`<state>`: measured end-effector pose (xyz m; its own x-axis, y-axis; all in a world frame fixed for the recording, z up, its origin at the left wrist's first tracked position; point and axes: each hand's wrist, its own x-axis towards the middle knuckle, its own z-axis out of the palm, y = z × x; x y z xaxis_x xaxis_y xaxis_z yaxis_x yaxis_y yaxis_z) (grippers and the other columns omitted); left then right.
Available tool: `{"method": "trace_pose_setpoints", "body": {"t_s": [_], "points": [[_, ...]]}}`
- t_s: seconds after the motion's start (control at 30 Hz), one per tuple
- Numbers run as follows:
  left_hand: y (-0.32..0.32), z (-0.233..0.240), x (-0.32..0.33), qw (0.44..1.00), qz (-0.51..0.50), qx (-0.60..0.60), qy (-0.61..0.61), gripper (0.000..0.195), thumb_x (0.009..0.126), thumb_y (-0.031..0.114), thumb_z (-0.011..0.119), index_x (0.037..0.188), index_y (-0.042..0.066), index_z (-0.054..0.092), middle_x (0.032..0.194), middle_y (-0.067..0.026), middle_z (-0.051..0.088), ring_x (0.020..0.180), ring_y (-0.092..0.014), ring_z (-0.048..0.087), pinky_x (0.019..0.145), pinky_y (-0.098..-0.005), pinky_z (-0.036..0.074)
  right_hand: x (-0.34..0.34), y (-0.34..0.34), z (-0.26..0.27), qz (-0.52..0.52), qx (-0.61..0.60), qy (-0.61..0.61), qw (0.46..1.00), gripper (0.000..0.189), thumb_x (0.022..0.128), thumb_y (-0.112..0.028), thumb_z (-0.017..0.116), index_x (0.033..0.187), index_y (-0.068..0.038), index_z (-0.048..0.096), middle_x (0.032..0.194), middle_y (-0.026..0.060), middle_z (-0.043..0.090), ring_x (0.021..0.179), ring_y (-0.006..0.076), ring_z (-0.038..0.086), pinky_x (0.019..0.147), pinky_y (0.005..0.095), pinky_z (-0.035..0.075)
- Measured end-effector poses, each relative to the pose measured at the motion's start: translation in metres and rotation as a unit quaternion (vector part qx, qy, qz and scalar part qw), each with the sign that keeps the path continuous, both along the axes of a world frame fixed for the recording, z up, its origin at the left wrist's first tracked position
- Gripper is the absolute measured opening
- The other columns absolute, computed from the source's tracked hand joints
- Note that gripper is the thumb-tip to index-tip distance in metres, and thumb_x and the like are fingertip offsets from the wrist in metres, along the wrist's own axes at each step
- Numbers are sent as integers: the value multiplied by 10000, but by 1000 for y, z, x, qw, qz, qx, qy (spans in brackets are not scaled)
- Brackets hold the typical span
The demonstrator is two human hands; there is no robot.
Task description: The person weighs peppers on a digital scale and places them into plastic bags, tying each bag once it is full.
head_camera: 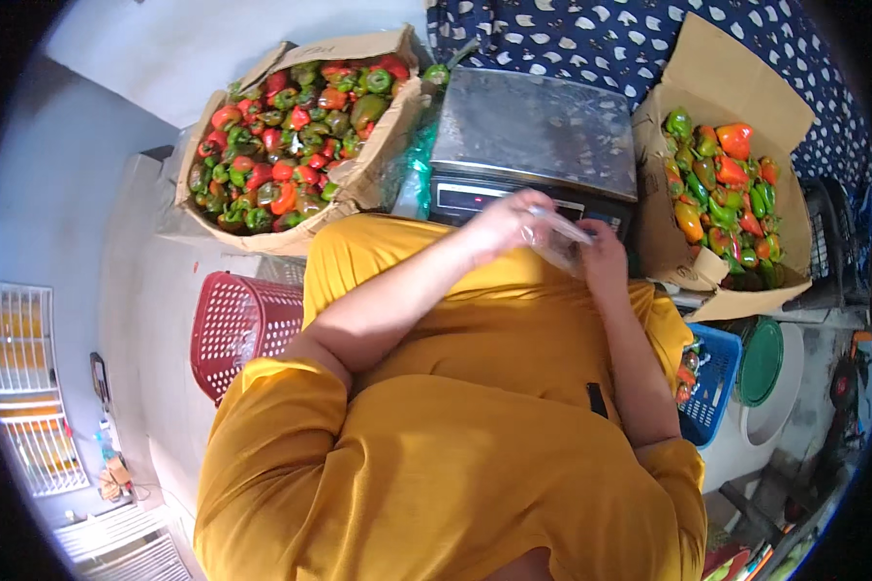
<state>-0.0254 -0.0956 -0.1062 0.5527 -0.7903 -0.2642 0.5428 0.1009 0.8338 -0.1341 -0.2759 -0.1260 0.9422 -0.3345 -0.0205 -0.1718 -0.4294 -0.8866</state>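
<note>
A clear plastic bag (552, 245) is stretched between my two hands, above my lap. My left hand (510, 224), slightly blurred, grips one side of it, and my right hand (604, 254) pinches the other. Inside the bag I cannot make anything out. Just beyond my hands stands a digital scale with a bare, scuffed metal platform (534, 131); my left hand partly covers its display panel. An open cardboard box (363, 171) full of red and green peppers is to the left. Another open cardboard box (650, 247), at the right, holds larger peppers.
A dark red perforated plastic basket (225, 334) stands low on the left with clear plastic inside. Low on the right are a blue basket (716, 385) holding packed peppers, a green lid (761, 362) and a white bucket (774, 417). Dark patterned cloth (574, 36) hangs behind the scale.
</note>
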Motion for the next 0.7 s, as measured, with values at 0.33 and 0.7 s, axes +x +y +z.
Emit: {"method": "trace_pose_setpoints", "body": {"t_s": [0.33,0.7], "points": [[6,24,18,801,91,326,-494,282,731,72,629,999,69,541,711,-128,577,713,-299,612,652,-371,472,-6,-3,27,74,243,-49,966,446,782,60,432,1219,-5,498,1102,62,568,966,149,563,864,259,435],[8,27,25,965,-8,-30,-261,302,818,-62,509,1116,-18,536,909,-76,627,865,-150,591,791,-281,464,-8,-17,4,115,210,140,961,255,883,-92,515,1122,-12,551,1003,18,593,914,114,560,815,226,420]]}}
